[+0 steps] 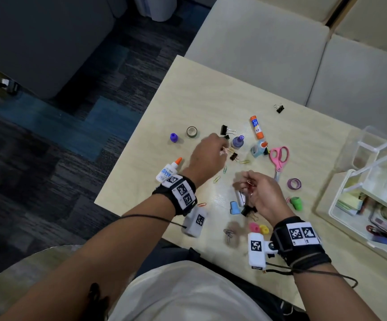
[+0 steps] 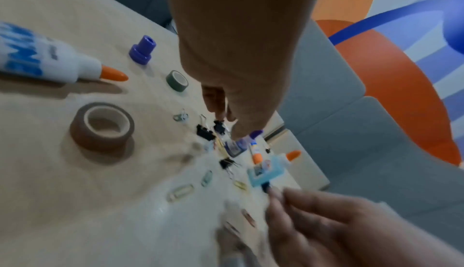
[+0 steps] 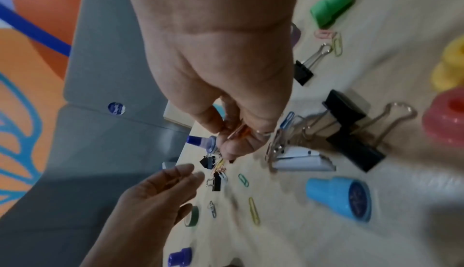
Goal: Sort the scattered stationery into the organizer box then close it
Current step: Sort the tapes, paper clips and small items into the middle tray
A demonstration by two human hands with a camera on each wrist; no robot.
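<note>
Head view: the white compartmented plastic organizer box [image 1: 371,200] stands open at the pale wooden counter [image 1: 188,89] edge. Well apart from it, the right hand [image 1: 261,193] pinches a copper wire paper clip [image 1: 250,182].

Left wrist view: the left hand [image 2: 238,72] fingers [image 2: 213,100] are narrowed over black binder clips [image 2: 204,132]; contact cannot be told.

Right wrist view: the right fingers [image 3: 236,146] hold the clip.

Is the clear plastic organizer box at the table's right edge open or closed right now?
Open: the clear plastic organizer box shows tiered trays fanned out, with stationery visible inside.

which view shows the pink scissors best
The head view: the pink scissors lie whole and unobstructed on the table, right of the glue bottles. Neither wrist view shows them at all.
</note>
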